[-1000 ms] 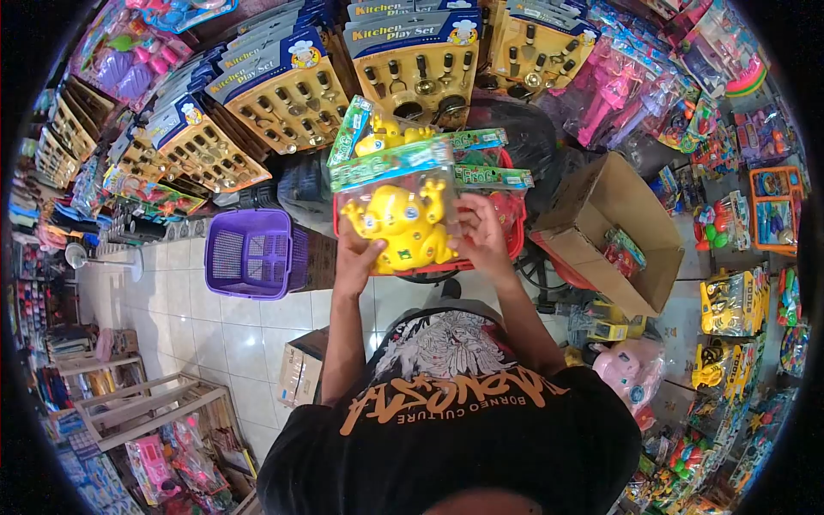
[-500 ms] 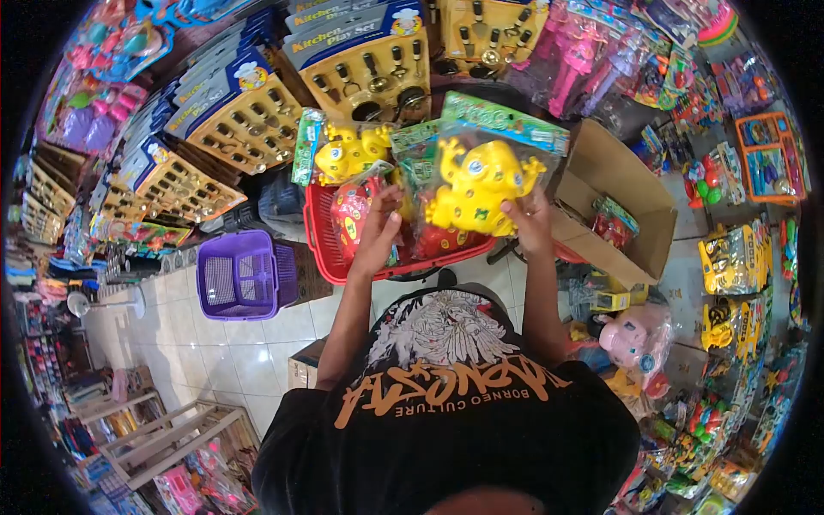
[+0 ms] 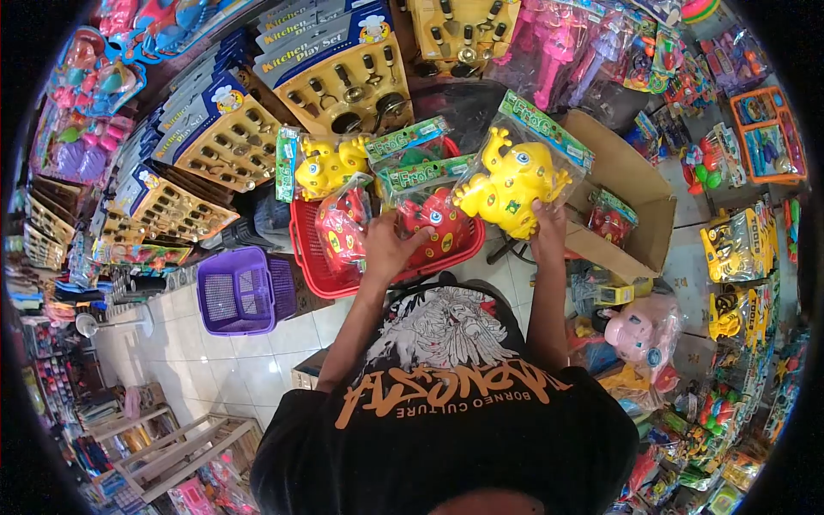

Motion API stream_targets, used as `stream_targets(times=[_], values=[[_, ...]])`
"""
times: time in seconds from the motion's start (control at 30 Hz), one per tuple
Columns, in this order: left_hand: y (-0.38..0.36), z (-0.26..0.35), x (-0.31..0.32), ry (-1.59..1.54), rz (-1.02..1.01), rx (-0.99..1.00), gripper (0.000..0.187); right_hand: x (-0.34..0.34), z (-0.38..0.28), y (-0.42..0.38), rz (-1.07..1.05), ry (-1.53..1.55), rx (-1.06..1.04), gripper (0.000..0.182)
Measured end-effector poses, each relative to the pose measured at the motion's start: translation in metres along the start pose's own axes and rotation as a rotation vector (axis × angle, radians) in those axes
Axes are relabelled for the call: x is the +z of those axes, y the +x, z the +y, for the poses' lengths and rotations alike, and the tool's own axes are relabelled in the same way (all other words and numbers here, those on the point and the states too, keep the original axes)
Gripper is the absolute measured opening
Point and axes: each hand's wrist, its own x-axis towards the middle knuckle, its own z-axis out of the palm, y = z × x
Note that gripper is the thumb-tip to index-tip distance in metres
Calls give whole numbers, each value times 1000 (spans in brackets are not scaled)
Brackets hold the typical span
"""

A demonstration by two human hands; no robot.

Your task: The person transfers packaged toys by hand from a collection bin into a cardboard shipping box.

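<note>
My right hand point(image 3: 549, 230) grips the lower edge of a bagged yellow toy frog point(image 3: 515, 184) with a green header card, held up between the basket and the carton. My left hand point(image 3: 395, 245) is in the red basket point(image 3: 302, 249), its thumb on the front of a bagged red toy frog point(image 3: 436, 225) and its fingers at the frog's left side, partly hidden. Left of that hand stands another bagged red frog point(image 3: 342, 227). A bagged yellow frog point(image 3: 326, 167) lies across the basket's far left. Behind the middle, a green frog point(image 3: 416, 154) shows partly.
At right, an open cardboard box point(image 3: 639, 202) holds a bagged red frog point(image 3: 611, 219). A purple basket point(image 3: 236, 292) stands on the tiled floor at left. Kitchen play sets point(image 3: 343, 77) line the far side; packaged toys hang at right, near a pink toy point(image 3: 639, 335).
My left hand has moved down from above the basket onto the red frog. The yellow frog in my right hand has shifted right and tilted, uncovering the red frog behind it.
</note>
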Motion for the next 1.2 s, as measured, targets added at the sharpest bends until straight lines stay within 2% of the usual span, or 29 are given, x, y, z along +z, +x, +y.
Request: stream_targets(times=[0.17,0.23,0.37,0.43,0.47,0.53,0.57,0.6,0.67,0.7,0.77,0.93,1.0,1.03,1.07,1.1,1.2], values=[[-10,21,-9,-43,25,39,40,-1,1,-6,-10,39,32,51],[-12,28,-14,-287,-11,-11,30,-2,0,-7,-4,54,37,50],[-15,11,-8,-411,-66,-73,20,-8,-4,-11,-40,82,25,54],[-19,24,-16,-828,-12,-11,20,-10,-5,-14,-41,98,22,58],[-20,18,-17,-827,-9,-10,20,-9,-4,-14,-42,115,14,63],[-20,14,-25,-976,33,-147,22,-7,-6,-17,-57,128,1,67],[-22,15,-28,-1170,28,-181,26,-6,-7,-20,-68,138,-8,72],[-23,14,-32,-1165,32,-172,26,-2,-8,-22,-74,146,-12,72],[-23,8,-40,-1401,34,-289,30,4,-12,-26,-260,146,-34,79],[-22,4,-42,-1490,-27,-268,31,1,-10,-28,-258,149,-35,79],[-26,2,-45,-1505,-65,-261,31,-2,-4,-31,-362,133,4,82],[-40,7,-50,-1390,-166,-183,34,20,-8,-53,-362,104,-24,75],[-46,13,-50,-1412,-214,-196,37,22,-8,-63,-309,-1,13,70],[-50,15,-46,-1402,-218,-197,41,25,-10,-70,-321,13,8,63],[-51,14,-42,-1393,-219,-201,45,22,-10,-75,-319,5,-7,63],[-52,14,-41,-1407,-280,-199,56,19,-8,-81,-290,-22,18,59],[-64,22,-35,-1304,-239,-148,59,8,-7,-99,-245,-58,68,52]])
